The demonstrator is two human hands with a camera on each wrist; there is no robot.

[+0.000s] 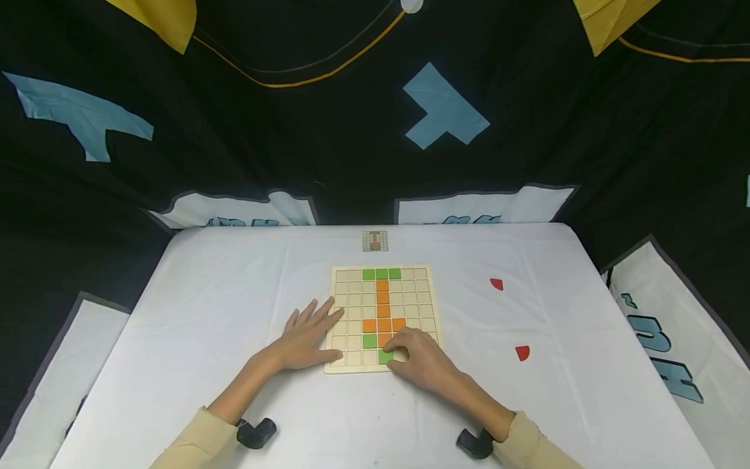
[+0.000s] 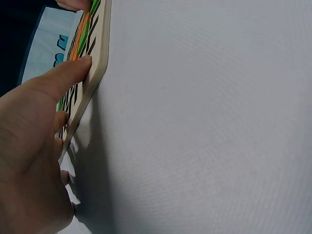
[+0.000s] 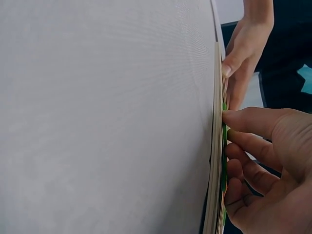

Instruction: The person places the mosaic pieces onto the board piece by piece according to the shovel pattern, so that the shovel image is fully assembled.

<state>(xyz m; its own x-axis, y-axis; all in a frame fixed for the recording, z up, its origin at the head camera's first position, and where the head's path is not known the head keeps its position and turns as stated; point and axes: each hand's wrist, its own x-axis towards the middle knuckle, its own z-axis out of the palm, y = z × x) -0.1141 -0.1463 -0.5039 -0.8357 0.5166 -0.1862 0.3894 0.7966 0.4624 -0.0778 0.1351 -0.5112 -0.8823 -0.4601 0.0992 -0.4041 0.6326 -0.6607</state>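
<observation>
A square wooden grid board (image 1: 351,361) lies on the white table, with green and orange square tiles set in some cells. My left hand (image 1: 306,337) rests with spread, straight fingers on the board's left edge; its thumb (image 2: 73,73) touches the front left corner area. At the front edge my right hand (image 1: 423,359) pinches a green tile (image 1: 385,357) between thumb and index finger, right at the board's surface. Its other fingers are curled, as the right wrist view shows, and it hides some cells at the front right. The orange tiles (image 1: 383,298) form a column up the middle.
Behind the board lies a small card (image 1: 375,241) with a grid picture. Two red quarter-round pieces (image 1: 497,284) lie apart on the right of the table. A black patterned cloth (image 1: 293,143) hangs beyond the table's far edge.
</observation>
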